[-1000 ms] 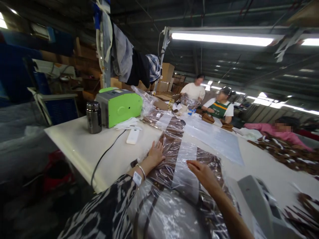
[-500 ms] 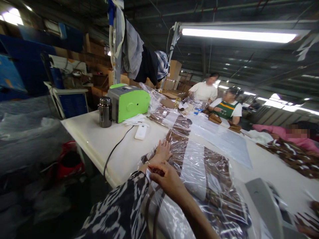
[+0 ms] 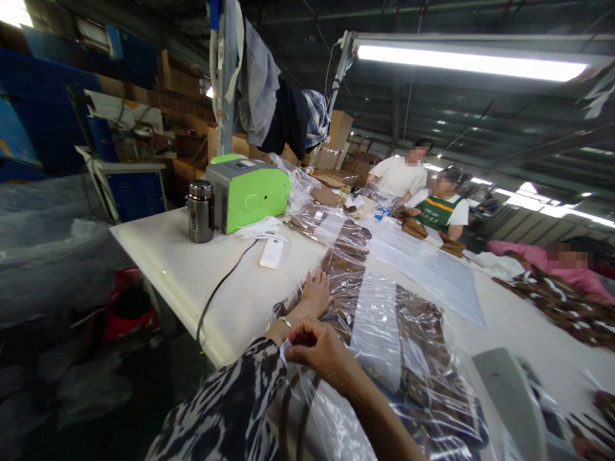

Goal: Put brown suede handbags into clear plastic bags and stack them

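My left hand [image 3: 317,296] lies flat, fingers spread, on a clear plastic bag [image 3: 336,307] with brown folded clothing inside. A bracelet circles that wrist, and a black-and-white patterned sleeve covers the forearm. Nearer to me, my right hand [image 3: 319,351] is closed in a pinch, thumb against fingertips, on a small white label [image 3: 285,352]. It hovers beside my left wrist, above the near part of the bag. The print on the label is too small to read. A wide white strip [image 3: 375,326] runs along the brown clothing under the plastic.
A green and grey machine [image 3: 259,198] stands on the white table [image 3: 154,246], beside a steel flask [image 3: 200,211] and a white phone-like device [image 3: 271,253]. A black cable [image 3: 218,288] crosses the edge. A grey device [image 3: 509,403] is at right. Several people work across the table.
The view has shifted slightly. My right hand stays pinched near my left wrist, a little lower. My left hand still rests on the bag.
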A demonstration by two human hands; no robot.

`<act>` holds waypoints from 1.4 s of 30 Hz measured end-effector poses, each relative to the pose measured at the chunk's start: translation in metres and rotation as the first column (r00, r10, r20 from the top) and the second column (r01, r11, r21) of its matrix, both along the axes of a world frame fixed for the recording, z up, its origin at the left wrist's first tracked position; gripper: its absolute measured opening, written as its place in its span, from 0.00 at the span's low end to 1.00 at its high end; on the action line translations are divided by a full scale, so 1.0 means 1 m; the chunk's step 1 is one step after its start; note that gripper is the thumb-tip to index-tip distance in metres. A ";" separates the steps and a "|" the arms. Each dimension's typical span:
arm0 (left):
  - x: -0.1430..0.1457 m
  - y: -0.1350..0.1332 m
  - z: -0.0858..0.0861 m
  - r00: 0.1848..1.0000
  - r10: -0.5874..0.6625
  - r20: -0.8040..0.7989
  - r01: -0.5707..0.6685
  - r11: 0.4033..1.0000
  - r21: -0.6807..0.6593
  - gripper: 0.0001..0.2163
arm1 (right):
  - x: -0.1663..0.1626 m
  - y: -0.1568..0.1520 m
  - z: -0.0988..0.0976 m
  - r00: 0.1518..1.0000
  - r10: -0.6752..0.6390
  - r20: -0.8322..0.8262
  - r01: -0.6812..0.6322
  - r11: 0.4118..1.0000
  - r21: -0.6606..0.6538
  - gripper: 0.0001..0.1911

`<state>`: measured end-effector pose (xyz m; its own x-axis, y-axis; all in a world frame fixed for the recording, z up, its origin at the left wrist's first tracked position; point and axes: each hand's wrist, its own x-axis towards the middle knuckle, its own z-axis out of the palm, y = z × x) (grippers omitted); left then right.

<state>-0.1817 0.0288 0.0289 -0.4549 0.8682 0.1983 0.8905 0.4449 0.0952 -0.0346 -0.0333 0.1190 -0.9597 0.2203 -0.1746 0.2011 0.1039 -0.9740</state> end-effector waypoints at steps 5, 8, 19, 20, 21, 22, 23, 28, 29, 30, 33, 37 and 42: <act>0.002 -0.005 0.005 1.000 -0.002 -0.009 0.002 1.000 0.013 0.27 | 0.001 -0.008 -0.014 0.978 -0.162 -0.135 0.185 0.966 0.182 0.06; 0.002 -0.005 0.006 1.000 -0.003 -0.018 0.003 1.000 0.016 0.26 | 0.003 -0.017 -0.023 0.925 -0.174 -0.338 0.259 0.939 0.225 0.05; -0.008 -0.013 -0.001 0.931 -0.354 -0.088 0.363 0.923 0.130 0.23 | -0.011 0.153 0.034 0.916 -0.253 -0.312 0.344 0.894 0.286 0.12; -0.009 -0.014 -0.002 0.928 -0.366 -0.073 0.373 0.919 0.127 0.23 | -0.021 0.181 0.037 0.937 -0.225 -0.265 0.317 0.868 0.382 0.15; -0.009 -0.014 -0.003 0.928 -0.368 -0.058 0.372 0.920 0.125 0.22 | -0.033 0.206 0.037 0.958 -0.208 -0.199 0.280 0.833 0.478 0.17; -0.010 -0.013 -0.005 0.929 -0.366 -0.047 0.369 0.921 0.126 0.22 | -0.045 0.227 0.035 0.973 -0.193 -0.126 0.230 0.793 0.564 0.18; -0.011 -0.013 -0.007 0.930 -0.366 -0.041 0.369 0.921 0.129 0.22 | -0.057 0.245 0.030 0.982 -0.179 -0.056 0.174 0.761 0.625 0.18; -0.014 -0.008 -0.016 0.930 -0.367 -0.027 0.367 0.920 0.138 0.24 | -0.104 0.288 0.000 0.983 -0.127 0.133 -0.003 0.713 0.701 0.10; -0.014 -0.008 -0.017 0.931 -0.365 -0.025 0.365 0.921 0.138 0.24 | -0.109 0.292 -0.005 0.980 -0.125 0.153 -0.020 0.705 0.709 0.10; -0.014 -0.008 -0.017 0.932 -0.362 -0.023 0.361 0.922 0.139 0.24 | -0.113 0.297 -0.009 0.978 -0.125 0.169 -0.035 0.695 0.718 0.09; -0.013 -0.008 -0.017 0.934 -0.357 -0.006 0.354 0.926 0.132 0.24 | -0.119 0.308 -0.019 0.970 -0.141 0.199 -0.057 0.661 0.748 0.10; -0.013 -0.007 -0.018 0.936 -0.351 0.001 0.348 0.929 0.123 0.25 | -0.121 0.315 -0.029 0.964 -0.165 0.208 -0.060 0.630 0.775 0.10; -0.015 -0.007 -0.020 0.931 -0.366 0.001 0.363 0.924 0.120 0.25 | -0.121 0.310 -0.033 0.968 -0.126 0.219 -0.096 0.618 0.780 0.09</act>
